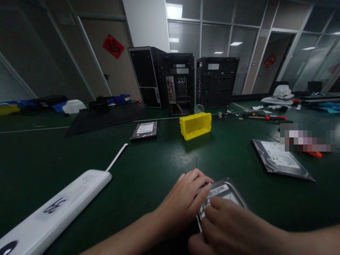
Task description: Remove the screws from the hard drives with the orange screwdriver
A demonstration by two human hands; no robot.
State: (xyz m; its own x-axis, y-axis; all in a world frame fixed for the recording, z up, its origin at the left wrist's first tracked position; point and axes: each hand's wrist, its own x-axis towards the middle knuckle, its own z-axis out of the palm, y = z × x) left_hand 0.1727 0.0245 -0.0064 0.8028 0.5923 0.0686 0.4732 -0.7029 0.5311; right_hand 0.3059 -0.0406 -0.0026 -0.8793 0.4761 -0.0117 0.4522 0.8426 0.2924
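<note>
Close to the front edge of the view lies a hard drive [221, 189] with a silver rim and a white label, partly covered by both hands. My left hand [186, 194] rests on its upper left edge, fingers bent together around that side. Over the drive's lower left part is my right hand [225, 223], its fingers curled and pressed together near the label; whatever its fingertips hold is hidden. A second hard drive [281, 157] lies to the right, and a third hard drive [145, 130] is further back on the left.
A yellow bin [196, 125] lies on its side on the green table [170, 156]. Three black computer cases [217, 83] stand behind it. A white device [61, 209] marked 39 occupies the left front. Screwdrivers [268, 117] and small parts lie at the right back.
</note>
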